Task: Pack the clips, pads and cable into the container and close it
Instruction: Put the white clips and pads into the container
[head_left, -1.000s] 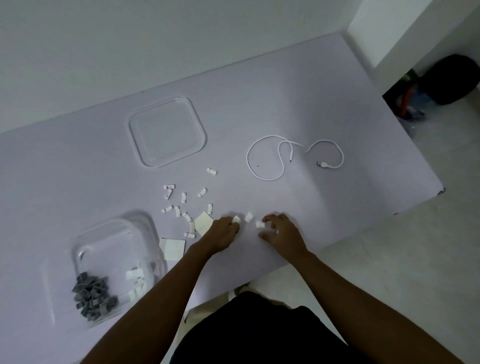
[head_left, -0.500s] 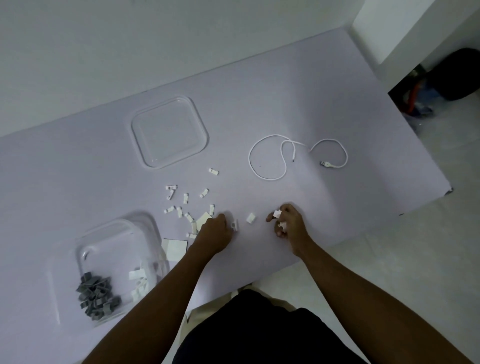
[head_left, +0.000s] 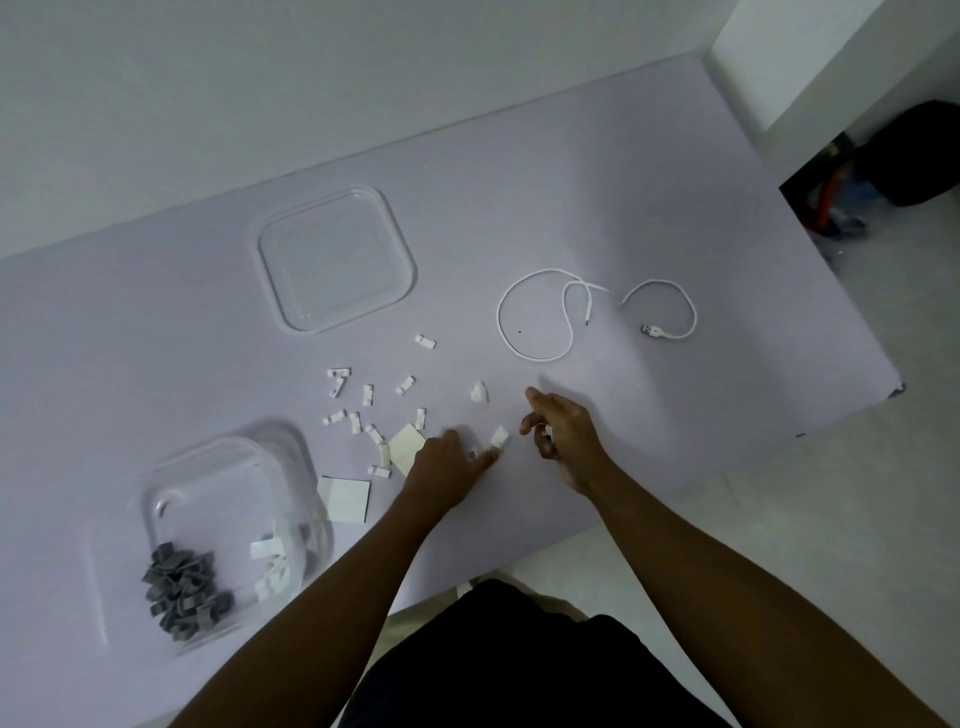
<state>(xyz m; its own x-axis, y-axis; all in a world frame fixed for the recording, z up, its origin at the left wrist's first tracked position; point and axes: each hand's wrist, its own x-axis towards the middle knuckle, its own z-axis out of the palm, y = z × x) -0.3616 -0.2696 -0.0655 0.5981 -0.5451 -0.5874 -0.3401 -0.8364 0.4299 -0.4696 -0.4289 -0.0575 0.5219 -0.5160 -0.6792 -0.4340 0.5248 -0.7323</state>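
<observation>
Several small white clips lie scattered at the table's middle. My left hand rests flat among them, a fingertip touching a white clip. My right hand hovers just right of it, curled around small white clips in its palm, forefinger stretched out. Another white clip lies above both hands. Two white pads lie left of my left hand. The clear container at the front left holds grey clips and white pieces. The white cable lies looped at the right.
The clear lid lies flat at the back, apart from the container. The table's front edge runs close under my right wrist, with floor beyond. Dark objects sit on the floor at the far right.
My right hand has picked up white clips and lifted off the table, forefinger now out. A clip now lies above the hands. My left hand has stayed among the clips.
</observation>
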